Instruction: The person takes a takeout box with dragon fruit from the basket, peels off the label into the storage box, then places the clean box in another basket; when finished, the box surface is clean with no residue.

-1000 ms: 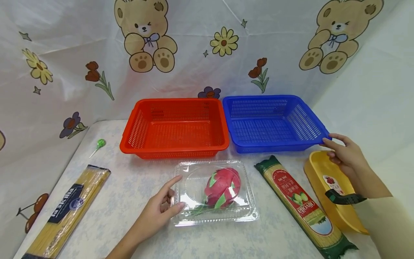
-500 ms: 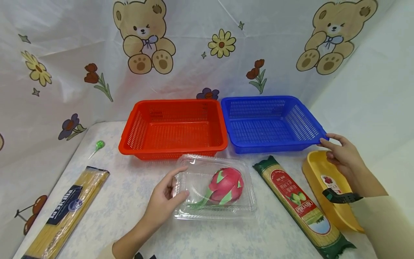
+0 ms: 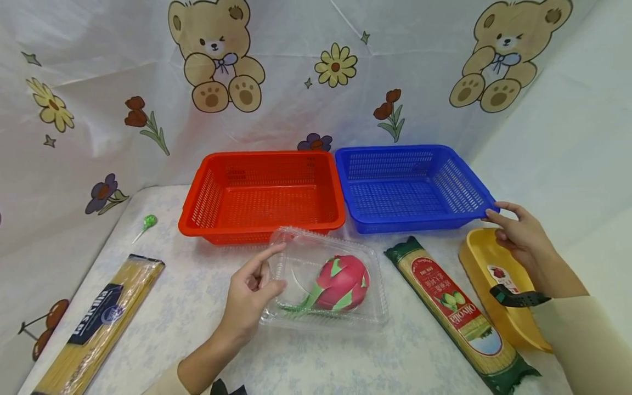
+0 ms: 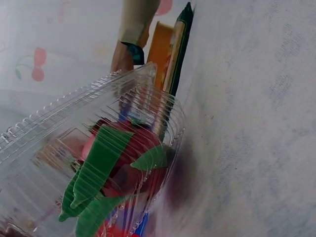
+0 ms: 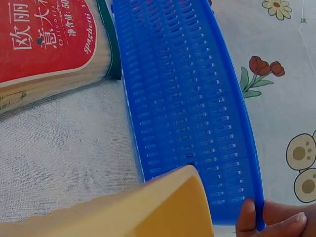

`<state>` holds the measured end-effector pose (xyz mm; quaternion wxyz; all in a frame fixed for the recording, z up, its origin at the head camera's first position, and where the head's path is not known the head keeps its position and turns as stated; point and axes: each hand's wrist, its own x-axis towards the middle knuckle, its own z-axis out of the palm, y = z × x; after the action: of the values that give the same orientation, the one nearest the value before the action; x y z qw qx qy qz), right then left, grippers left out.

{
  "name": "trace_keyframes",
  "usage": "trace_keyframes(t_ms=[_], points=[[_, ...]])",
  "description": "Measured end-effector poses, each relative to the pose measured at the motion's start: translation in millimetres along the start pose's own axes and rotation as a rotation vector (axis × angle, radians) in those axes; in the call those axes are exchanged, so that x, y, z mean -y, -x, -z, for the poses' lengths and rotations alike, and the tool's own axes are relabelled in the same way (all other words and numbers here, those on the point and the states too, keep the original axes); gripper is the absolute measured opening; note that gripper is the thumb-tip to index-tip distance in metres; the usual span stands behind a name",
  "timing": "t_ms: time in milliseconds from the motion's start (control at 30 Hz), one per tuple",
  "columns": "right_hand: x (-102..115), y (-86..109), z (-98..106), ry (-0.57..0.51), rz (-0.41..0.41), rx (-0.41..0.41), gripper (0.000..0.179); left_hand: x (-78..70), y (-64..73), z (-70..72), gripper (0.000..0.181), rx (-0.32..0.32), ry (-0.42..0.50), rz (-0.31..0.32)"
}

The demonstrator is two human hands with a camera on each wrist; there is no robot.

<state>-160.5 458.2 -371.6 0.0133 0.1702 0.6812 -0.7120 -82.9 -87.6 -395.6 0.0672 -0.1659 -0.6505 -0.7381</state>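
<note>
My left hand (image 3: 247, 299) grips the left side of a clear plastic clamshell box (image 3: 296, 263), thumb and fingers around its edge. Inside the box lies a pink dragon fruit (image 3: 343, 282) with green scales; it looks like a toy. The box is tilted, its far left corner raised in front of the red basket. In the left wrist view the box (image 4: 74, 113) fills the lower left. At the blue basket's (image 3: 419, 225) near right corner, my right hand (image 3: 525, 244) pinches the rim. The right wrist view shows thumb and fingers (image 5: 284, 222) on that rim.
A red basket (image 3: 266, 229) adjoins the blue one on its left. Below the right forearm is a yellow tub (image 3: 476, 258), beside a green-ended spaghetti pack (image 3: 454, 307). Another pasta pack (image 3: 108, 312) and a green lollipop (image 3: 150, 221) lie on the left of the table (image 3: 207, 296).
The left hand has lifted and tilted the clear box, its far left corner rising towards the red basket; the dragon fruit turned slightly inside. The right hand still holds the blue rim.
</note>
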Motion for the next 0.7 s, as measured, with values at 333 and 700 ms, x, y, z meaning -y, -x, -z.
trace_keyframes(t_ms=[333,700], points=[[2.8,0.7,-1.8,-0.012,-0.012,0.024,0.033,-6.5,-8.2,-5.0,0.059,-0.023,0.046,0.009],[1.1,-1.3,-0.7,0.036,-0.015,-0.005,0.037,-23.2,-38.8,-23.7,0.056,-0.016,0.141,-0.075]])
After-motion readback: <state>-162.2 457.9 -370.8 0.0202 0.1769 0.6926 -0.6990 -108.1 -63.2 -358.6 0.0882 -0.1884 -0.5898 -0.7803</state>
